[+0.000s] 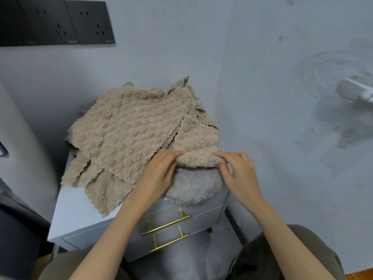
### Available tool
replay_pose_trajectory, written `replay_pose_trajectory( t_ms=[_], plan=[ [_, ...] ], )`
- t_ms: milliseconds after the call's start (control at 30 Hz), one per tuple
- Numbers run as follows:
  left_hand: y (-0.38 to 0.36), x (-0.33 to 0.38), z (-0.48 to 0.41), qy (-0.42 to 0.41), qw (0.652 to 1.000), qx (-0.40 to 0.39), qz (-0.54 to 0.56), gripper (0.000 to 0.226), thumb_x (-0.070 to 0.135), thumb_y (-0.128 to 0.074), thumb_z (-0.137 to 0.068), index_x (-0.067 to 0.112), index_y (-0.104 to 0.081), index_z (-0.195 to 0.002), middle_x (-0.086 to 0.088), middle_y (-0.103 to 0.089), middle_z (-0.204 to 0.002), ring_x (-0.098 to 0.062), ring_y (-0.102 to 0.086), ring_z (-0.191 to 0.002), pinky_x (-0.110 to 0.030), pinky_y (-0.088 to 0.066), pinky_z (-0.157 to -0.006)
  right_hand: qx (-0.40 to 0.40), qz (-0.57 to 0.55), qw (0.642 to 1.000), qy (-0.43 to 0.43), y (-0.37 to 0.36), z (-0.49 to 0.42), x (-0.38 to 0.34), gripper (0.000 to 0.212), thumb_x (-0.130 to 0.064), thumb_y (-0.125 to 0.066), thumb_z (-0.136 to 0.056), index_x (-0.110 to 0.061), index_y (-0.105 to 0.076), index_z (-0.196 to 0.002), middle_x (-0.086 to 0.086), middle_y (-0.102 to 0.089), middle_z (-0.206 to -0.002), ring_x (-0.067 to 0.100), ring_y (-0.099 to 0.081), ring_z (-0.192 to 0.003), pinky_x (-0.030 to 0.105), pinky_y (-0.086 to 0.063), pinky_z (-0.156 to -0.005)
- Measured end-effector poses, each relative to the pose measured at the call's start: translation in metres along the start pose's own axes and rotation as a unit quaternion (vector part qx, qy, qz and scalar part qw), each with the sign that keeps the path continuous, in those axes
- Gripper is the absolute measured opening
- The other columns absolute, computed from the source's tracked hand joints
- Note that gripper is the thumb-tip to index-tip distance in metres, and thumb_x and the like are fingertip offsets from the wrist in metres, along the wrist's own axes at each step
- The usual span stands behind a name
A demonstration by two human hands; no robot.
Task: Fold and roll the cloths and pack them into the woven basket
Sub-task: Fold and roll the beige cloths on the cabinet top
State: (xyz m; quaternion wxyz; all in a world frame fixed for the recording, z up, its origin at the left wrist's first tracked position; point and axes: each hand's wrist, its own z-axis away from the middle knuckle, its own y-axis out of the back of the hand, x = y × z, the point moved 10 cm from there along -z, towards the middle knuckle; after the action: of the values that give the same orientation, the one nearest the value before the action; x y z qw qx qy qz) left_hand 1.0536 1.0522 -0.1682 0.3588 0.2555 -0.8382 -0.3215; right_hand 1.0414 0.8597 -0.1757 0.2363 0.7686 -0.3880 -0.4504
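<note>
Several beige fluffy cloths (125,130) lie spread and overlapping on top of a small grey cabinet (80,215). One beige cloth (196,146) runs toward me on the right, its near end turned over into a roll (198,159). My left hand (159,174) and my right hand (238,172) pinch that rolled end, one at each side, fingers curled over it. Beneath the roll lies a grey fluffy cloth (193,188) that hangs over the cabinet's front edge. No woven basket is in view.
The cabinet stands against a pale blue wall, with two drawers with brass handles (166,226) facing me. Black wall sockets (56,23) sit at the upper left. A white fitting (355,91) sticks out of the wall at right. My knees are below.
</note>
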Motion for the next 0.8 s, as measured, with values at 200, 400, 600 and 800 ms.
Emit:
replay_pose_trajectory(
  t_ms=[200,400,600,800],
  plan=[
    [0.002,0.002,0.006,0.043,0.998,-0.017,0.036,0.028,0.023,-0.053,-0.096,0.022,-0.058,-0.123,0.018,-0.056,-0.104,0.01,-0.044,-0.092,-0.002,-0.031,-0.084,-0.049,-0.137,0.986,-0.088,-0.002,0.011,0.017,0.037,-0.015,-0.061,-0.089,-0.049,-0.057,-0.102,-0.031,-0.054,-0.102,0.001,-0.042,-0.102,0.027,-0.039,-0.086],
    [-0.019,-0.015,0.008,0.111,0.989,-0.076,0.053,0.026,0.03,-0.052,-0.096,0.021,-0.062,-0.119,0.023,-0.054,-0.073,0.011,-0.052,-0.072,-0.008,-0.033,-0.064,-0.101,-0.123,0.976,-0.146,-0.014,0.016,0.035,0.022,-0.024,-0.058,-0.092,-0.042,-0.061,-0.103,-0.004,-0.053,-0.075,0.011,-0.045,-0.077,0.026,-0.035,-0.067],
    [-0.026,-0.031,0.008,0.171,0.983,-0.064,0.004,0.032,0.041,-0.047,-0.096,0.027,-0.058,-0.122,0.008,-0.064,-0.08,-0.01,-0.057,-0.079,-0.029,-0.046,-0.07,-0.09,-0.099,0.971,-0.199,-0.018,0.01,0.046,0.021,-0.032,-0.059,-0.09,-0.031,-0.065,-0.111,-0.003,-0.066,-0.089,0.012,-0.058,-0.08,0.033,-0.046,-0.077],
    [-0.016,-0.029,0.003,0.169,0.985,-0.001,-0.023,0.021,0.038,-0.057,-0.089,0.034,-0.057,-0.109,0.014,-0.053,-0.086,-0.007,-0.051,-0.081,-0.028,-0.047,-0.063,-0.007,0.01,0.979,-0.205,-0.007,0.006,0.043,0.02,-0.037,-0.063,-0.082,-0.036,-0.056,-0.1,-0.014,-0.059,-0.075,0.015,-0.05,-0.084,0.032,-0.045,-0.068]
  ],
)
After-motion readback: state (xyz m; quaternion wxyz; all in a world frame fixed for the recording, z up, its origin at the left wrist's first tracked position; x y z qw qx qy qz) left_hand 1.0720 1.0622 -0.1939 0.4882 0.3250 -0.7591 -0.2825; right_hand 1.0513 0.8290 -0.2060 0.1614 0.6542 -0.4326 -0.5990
